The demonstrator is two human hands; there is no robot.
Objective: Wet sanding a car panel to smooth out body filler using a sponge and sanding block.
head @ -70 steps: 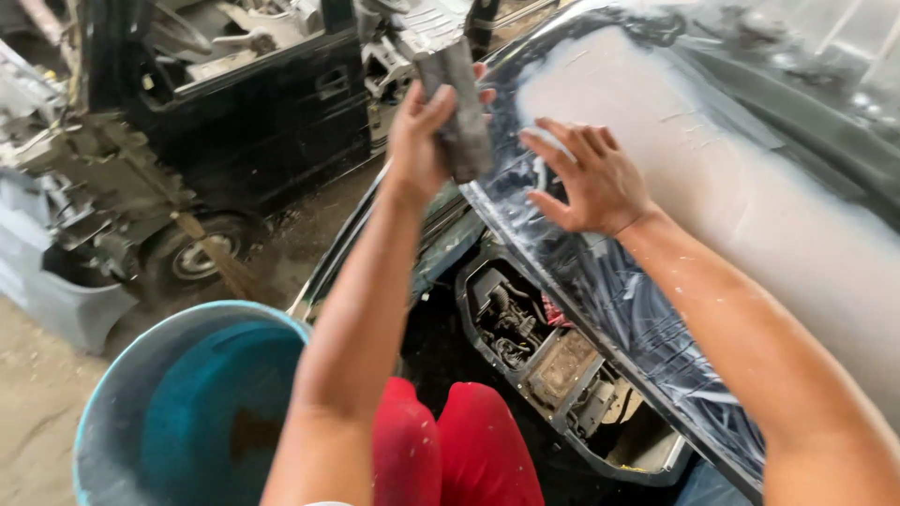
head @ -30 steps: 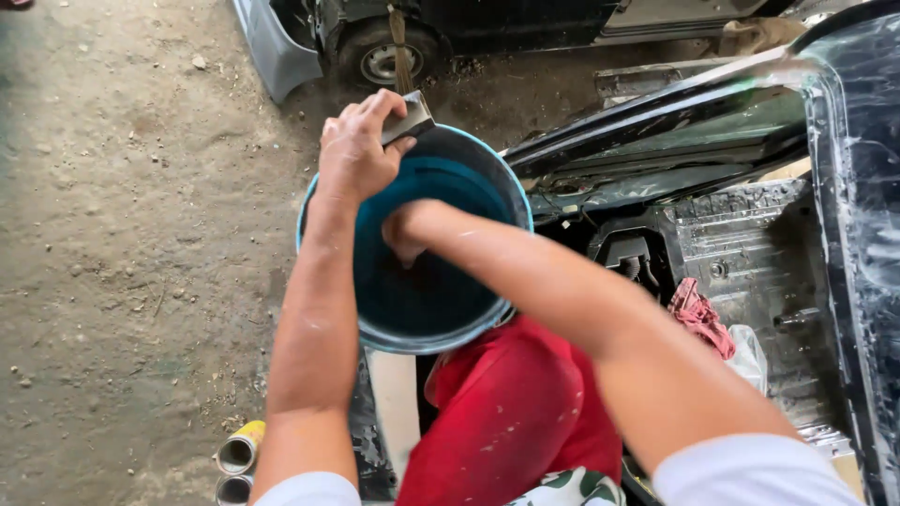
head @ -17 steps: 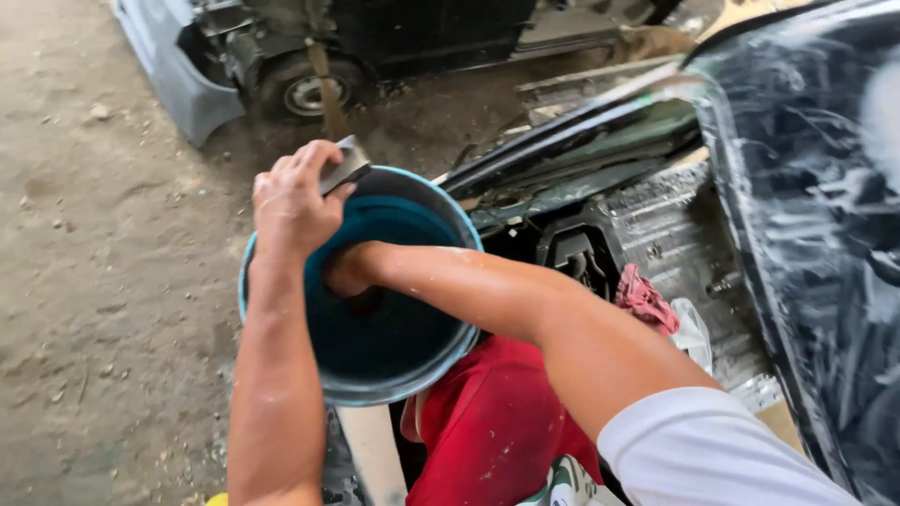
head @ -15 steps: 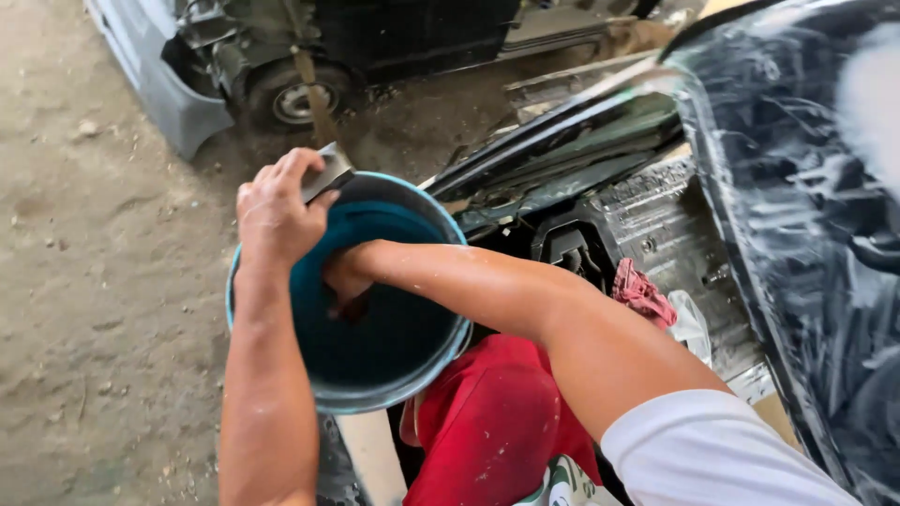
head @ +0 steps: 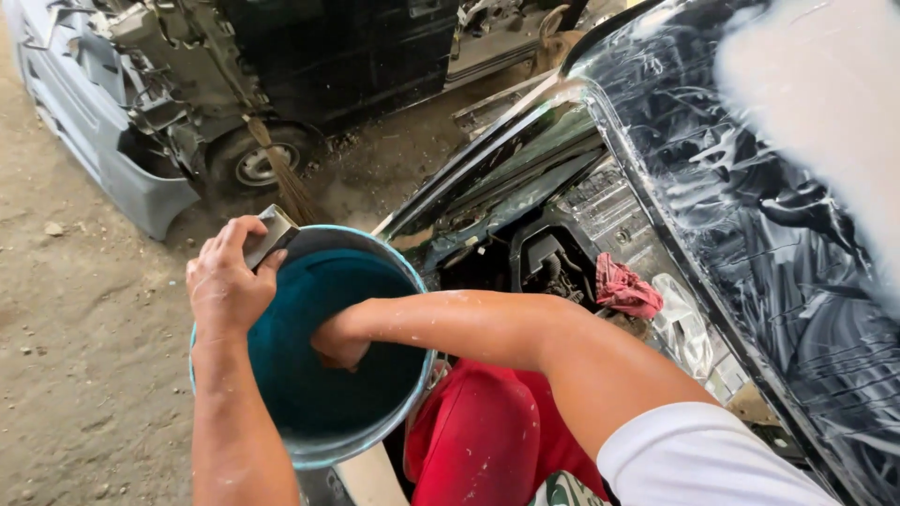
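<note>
Nearest the camera: one white sleeve [head: 698, 459] at the lower right edge and red trousers [head: 487, 445] below it. One bucket [head: 412, 281], light blue rim, teal inside, sits between the person's arms and against the trousers; its near rim is cut off by the bottom edge of the view. Right hand [head: 339, 342] is down inside the bucket, fingers curled under near the middle; whether it grips anything cannot be told from here. The forearm crosses the bucket's right rim and carries pale splashes. Left hand [head: 228, 281] rests at the bucket's far left rim, fingers closed round one grey flat block [head: 270, 234], which sticks out just above the rim. Right of the bucket, one open engine bay [head: 562, 234] with dark parts inside; one red rag [head: 626, 292] lies on its right edge, with crumpled clear plastic [head: 684, 323] just beside it. Beyond that, one dark car panel [head: 750, 215] streaked with white swirls, and a broad whitish patch at the top right corner. Left side: bare dirt ground [head: 75, 328] with small stones. Farthest, along the top edge: a second car [head: 356, 56], dark, stripped, one wheel [head: 253, 164] showing, one grey bumper piece [head: 103, 141] at its left corner, and one broom [head: 286, 183] leaning by the wheel.
</note>
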